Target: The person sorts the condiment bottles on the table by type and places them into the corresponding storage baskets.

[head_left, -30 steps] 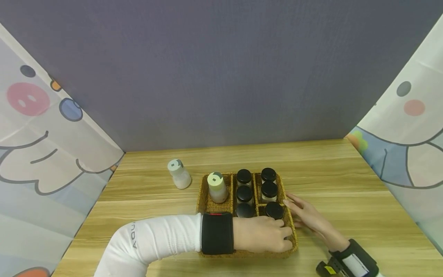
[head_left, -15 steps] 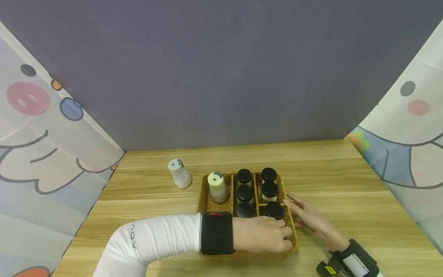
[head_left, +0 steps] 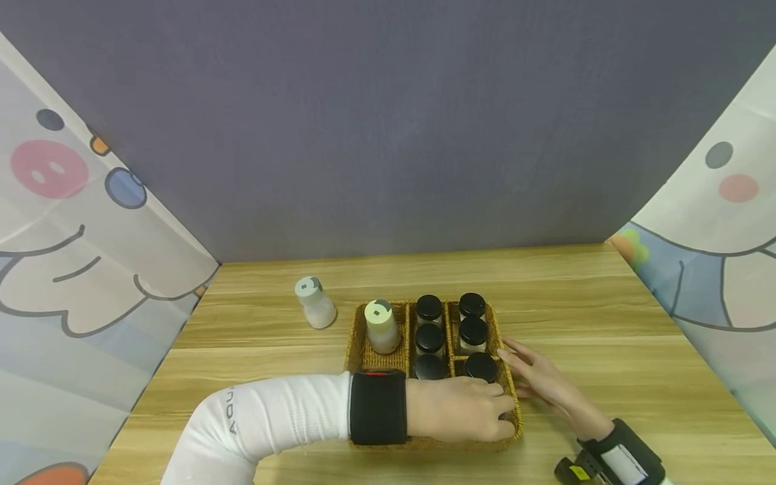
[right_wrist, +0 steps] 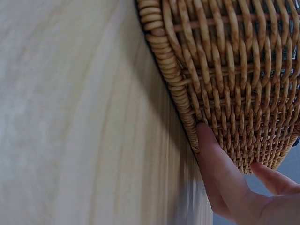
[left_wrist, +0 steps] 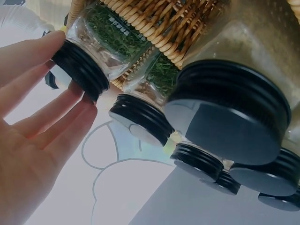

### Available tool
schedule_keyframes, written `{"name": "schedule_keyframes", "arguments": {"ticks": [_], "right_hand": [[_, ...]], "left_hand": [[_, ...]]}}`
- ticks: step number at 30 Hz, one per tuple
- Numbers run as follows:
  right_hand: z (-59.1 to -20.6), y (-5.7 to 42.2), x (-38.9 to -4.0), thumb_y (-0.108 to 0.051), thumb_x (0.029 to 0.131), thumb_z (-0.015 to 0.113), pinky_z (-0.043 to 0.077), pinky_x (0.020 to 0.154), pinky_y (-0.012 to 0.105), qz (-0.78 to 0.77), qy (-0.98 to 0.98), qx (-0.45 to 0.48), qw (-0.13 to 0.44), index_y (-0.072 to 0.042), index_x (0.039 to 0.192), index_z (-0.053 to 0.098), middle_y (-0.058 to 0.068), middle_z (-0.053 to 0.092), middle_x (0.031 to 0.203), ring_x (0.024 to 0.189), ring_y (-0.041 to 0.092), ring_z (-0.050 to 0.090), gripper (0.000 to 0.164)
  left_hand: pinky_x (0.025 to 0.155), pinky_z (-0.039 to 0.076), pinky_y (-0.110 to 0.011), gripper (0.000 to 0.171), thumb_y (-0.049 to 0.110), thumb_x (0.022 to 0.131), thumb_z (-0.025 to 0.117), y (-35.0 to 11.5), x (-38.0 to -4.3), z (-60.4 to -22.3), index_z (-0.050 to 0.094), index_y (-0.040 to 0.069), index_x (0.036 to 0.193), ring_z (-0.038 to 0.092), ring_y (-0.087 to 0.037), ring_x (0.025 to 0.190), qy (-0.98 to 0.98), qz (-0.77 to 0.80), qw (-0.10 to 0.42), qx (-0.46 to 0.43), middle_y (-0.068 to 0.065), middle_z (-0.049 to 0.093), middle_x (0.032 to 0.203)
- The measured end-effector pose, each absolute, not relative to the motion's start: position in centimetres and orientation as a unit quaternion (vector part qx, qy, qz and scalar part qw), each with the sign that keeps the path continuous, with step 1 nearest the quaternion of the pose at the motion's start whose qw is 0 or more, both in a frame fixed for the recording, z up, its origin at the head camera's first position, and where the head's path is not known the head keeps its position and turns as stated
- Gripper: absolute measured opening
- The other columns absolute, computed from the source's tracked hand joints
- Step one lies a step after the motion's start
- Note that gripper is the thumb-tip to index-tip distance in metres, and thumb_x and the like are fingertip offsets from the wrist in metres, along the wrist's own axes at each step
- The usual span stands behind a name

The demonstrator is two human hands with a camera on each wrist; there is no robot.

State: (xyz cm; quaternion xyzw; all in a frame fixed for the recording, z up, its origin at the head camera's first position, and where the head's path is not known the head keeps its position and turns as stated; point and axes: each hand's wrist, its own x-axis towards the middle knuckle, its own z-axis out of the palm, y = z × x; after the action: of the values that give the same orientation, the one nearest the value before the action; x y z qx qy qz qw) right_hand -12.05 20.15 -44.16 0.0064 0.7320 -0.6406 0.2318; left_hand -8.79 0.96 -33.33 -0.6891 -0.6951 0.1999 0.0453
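My left hand (head_left: 463, 409) reaches across the wicker basket (head_left: 371, 362) to its near right compartment. In the left wrist view, its thumb and fingers grip the black lid of a glass jar (left_wrist: 110, 40) holding green dried herbs. A second herb jar (left_wrist: 157, 77) stands beside it. From the head view the gripped jar is hidden under the hand. My right hand (head_left: 539, 380) touches the basket's outer right side. Its fairly straight fingers rest on the weave low down, near the tabletop, in the right wrist view.
Several black-lidded jars (head_left: 429, 339) fill the basket's middle and right compartments. A yellow-lidded bottle (head_left: 382, 330) is in the left compartment. Outside, a white-lidded bottle (head_left: 316, 306) stands on the wooden table (head_left: 254, 350). A grey panel (head_left: 394, 135) rises at the back.
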Motion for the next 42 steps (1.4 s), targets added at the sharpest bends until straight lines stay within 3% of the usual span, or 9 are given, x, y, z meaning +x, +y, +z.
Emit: {"name": "schedule_keyframes", "arguments": {"ticks": [22, 33, 42], "right_hand": [[-44.1, 20.2, -12.1, -0.034, 0.092, 0.045, 0.052, 0.074, 0.038, -0.649, 0.724, -0.001, 0.234, -0.003, 0.141, 0.01, 0.035, 0.019, 0.136, 0.105, 0.031, 0.053, 0.069], [-44.1, 20.0, -12.0, -0.033, 0.092, 0.046, 0.052, 0.074, 0.041, -0.659, 0.717, 0.011, 0.227, -0.001, 0.141, 0.011, 0.036, 0.022, 0.134, 0.102, 0.033, 0.054, 0.068], [-44.2, 20.1, -12.1, -0.032, 0.092, 0.045, 0.052, 0.074, 0.042, -0.666, 0.709, -0.001, 0.229, 0.0, 0.141, 0.008, 0.037, 0.024, 0.132, 0.1, 0.031, 0.056, 0.069]], "left_hand": [[0.069, 0.041, -0.012, 0.021, 0.027, 0.086, 0.056, -0.5, -8.7, -31.9, 0.061, 0.027, 0.107, 0.049, -0.004, 0.084, -0.708, 0.18, 0.059, -0.681, 0.008, 0.055, 0.102], [0.083, 0.043, -0.017, 0.025, 0.025, 0.082, 0.063, -2.2, -9.0, -31.4, 0.061, 0.023, 0.107, 0.051, -0.009, 0.091, -0.735, 0.147, 0.072, -0.658, 0.003, 0.056, 0.104], [0.084, 0.042, -0.018, 0.023, 0.018, 0.085, 0.06, -4.1, -9.5, -31.3, 0.062, 0.021, 0.107, 0.052, -0.011, 0.099, -0.764, 0.107, 0.085, -0.63, -0.001, 0.057, 0.11]]}}
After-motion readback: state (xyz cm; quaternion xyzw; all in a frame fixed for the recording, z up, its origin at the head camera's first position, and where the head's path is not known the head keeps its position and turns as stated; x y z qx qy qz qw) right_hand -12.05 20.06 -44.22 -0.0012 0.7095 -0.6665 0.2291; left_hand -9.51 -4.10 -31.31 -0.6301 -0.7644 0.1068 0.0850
